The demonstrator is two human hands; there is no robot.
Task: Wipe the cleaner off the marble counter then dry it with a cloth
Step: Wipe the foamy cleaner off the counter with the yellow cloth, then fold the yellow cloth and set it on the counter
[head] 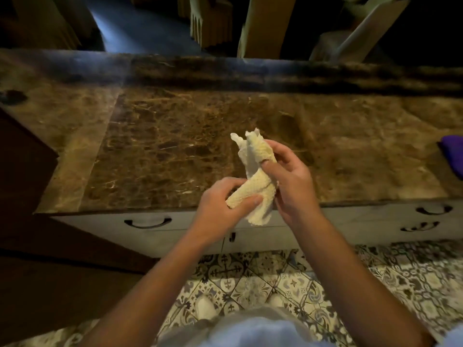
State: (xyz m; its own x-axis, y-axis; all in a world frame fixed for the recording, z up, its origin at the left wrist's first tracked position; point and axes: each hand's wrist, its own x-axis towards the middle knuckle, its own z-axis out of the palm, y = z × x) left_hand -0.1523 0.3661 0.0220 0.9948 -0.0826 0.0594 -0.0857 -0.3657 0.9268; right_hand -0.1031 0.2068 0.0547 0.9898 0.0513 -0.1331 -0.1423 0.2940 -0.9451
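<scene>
Both hands, left hand and right hand, close their fingers around a rolled cream cloth above the marble table, frame centre.

Both hands meet at centre — left hand low, right hand higher — fingers curled closed.

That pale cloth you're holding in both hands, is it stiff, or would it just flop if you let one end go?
Probably floppy: the cloth bends and bunches between the left hand and right hand, and its loose end droops below them. Its nubbly surface suggests it grips rather than slips. It looks light, since the fingers hold it easily above the marble counter.
</scene>
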